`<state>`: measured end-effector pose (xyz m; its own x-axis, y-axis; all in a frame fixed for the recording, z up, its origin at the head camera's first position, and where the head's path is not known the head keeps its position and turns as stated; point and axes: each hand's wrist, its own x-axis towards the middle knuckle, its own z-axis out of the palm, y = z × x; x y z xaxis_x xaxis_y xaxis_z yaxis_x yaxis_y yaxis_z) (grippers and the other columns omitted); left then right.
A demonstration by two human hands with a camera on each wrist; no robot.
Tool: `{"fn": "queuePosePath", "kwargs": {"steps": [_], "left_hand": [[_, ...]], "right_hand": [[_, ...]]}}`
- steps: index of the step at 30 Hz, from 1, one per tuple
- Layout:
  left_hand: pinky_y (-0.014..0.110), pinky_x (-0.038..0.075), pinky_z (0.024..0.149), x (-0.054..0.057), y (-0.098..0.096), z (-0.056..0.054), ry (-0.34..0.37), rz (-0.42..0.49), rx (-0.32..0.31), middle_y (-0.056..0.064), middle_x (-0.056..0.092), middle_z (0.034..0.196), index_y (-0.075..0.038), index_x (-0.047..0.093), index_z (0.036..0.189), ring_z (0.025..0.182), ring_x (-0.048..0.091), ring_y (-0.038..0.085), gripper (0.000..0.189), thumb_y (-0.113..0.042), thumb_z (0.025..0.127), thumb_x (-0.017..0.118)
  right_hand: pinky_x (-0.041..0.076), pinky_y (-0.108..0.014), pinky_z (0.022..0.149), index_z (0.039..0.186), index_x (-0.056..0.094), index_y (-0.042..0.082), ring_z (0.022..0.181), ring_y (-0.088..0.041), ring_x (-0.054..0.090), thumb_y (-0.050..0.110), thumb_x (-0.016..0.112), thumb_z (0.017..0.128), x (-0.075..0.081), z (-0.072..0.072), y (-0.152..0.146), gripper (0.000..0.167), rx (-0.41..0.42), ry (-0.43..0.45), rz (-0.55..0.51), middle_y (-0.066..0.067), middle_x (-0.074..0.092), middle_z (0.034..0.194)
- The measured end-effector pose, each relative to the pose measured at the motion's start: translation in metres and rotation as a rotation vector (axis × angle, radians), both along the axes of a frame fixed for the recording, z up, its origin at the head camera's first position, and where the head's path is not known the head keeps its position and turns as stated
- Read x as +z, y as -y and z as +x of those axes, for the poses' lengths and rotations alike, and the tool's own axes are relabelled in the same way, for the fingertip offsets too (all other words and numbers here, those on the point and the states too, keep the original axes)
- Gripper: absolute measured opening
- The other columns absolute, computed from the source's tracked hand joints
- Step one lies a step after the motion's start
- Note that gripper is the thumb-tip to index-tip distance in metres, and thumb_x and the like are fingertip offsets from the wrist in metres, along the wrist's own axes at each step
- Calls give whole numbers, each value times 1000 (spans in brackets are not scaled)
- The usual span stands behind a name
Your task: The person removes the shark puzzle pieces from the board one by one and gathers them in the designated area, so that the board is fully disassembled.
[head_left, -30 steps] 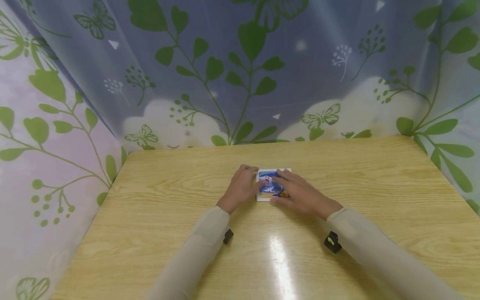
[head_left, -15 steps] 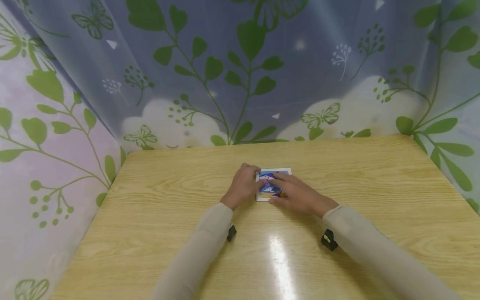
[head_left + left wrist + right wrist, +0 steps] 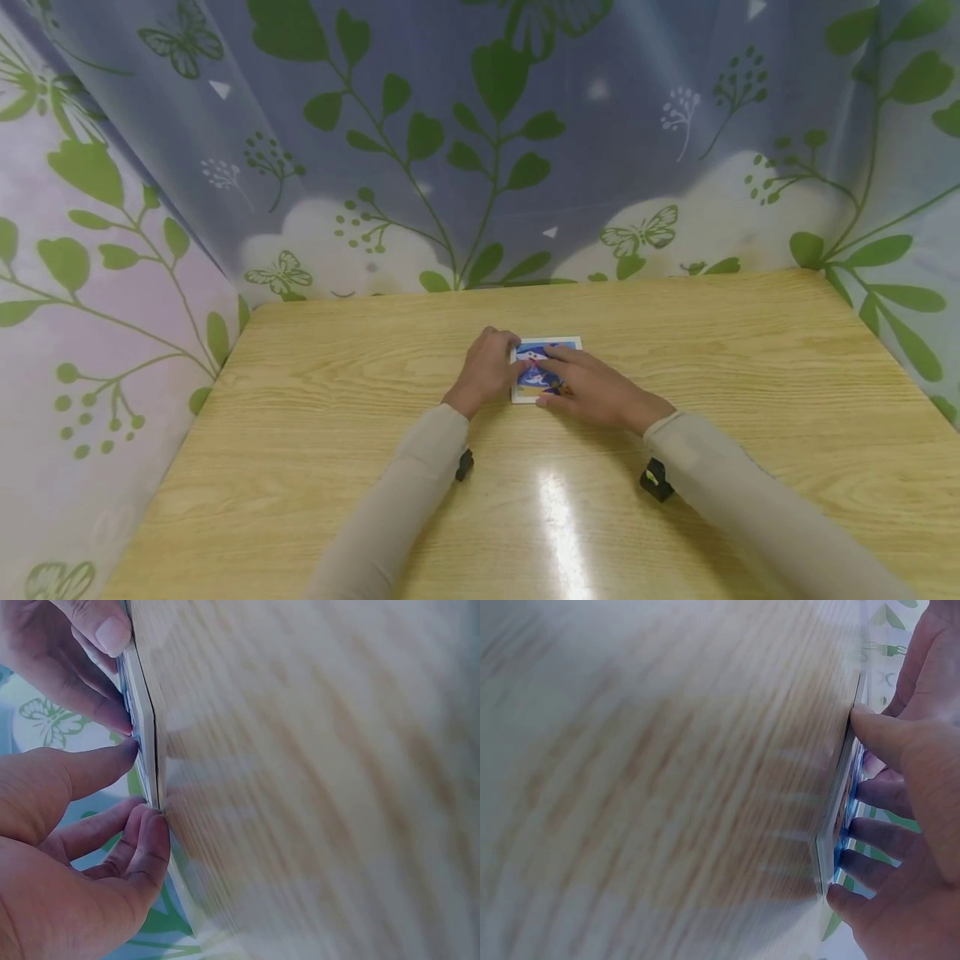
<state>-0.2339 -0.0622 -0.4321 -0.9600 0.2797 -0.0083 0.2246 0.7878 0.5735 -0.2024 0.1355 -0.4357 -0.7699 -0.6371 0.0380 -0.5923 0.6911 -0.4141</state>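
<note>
A thin rectangular picture board (image 3: 529,391) with a white border and a blue cartoon scene lies on the wooden table. My left hand (image 3: 486,371) pinches its left side, thumb on the printed face. In the left wrist view, the curled fingertips (image 3: 154,832) meet the board's pale edge (image 3: 142,694). My right hand (image 3: 603,392) rests across the board's right part, fingers spread over the picture and hiding much of it. The right wrist view has the thumb (image 3: 877,735) at the near edge and the other fingertips on the face.
The light wood-grain table (image 3: 337,467) spreads around both arms, with a bright glare streak near the front. A patterned curtain (image 3: 420,167) with leaves and butterflies hangs along the far edge and both sides. Black wrist devices (image 3: 657,480) sit under the beige sleeves.
My right hand has shifted slightly left over the board, its fingers drawing back from the far edge. My left hand has edged slightly right. The board stays in place.
</note>
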Motion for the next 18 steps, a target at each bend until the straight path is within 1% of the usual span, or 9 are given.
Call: {"fn": "queuePosePath", "kwargs": {"steps": [4,6,10,18], "left_hand": [[35,47,77,1,-1,0,9,11,23,12,60,100,5,70,117,89,53,22,32,-18,94,74],[34,47,76,2,-1,0,14,22,36,11,60,99,4,72,114,88,53,21,30,-18,93,76],[34,49,78,2,-1,0,24,29,53,9,63,99,3,72,116,88,54,20,32,-18,92,77],[30,44,70,2,-1,-1,22,26,50,8,62,91,1,74,114,82,52,18,30,-19,93,76]], "right_hand": [[32,-58,114,147,47,-4,141,-46,38,36,65,100,1,1,0,64,9,-23,11,-31,39,153],[33,-58,114,147,48,-4,140,-46,39,35,64,101,1,1,0,62,14,-33,13,-31,40,152],[33,-58,114,146,48,-4,140,-46,39,35,64,101,0,1,0,62,12,-33,10,-31,40,152],[32,-57,114,147,47,-4,141,-46,38,35,64,101,1,0,-1,63,0,-12,14,-31,38,153]]}}
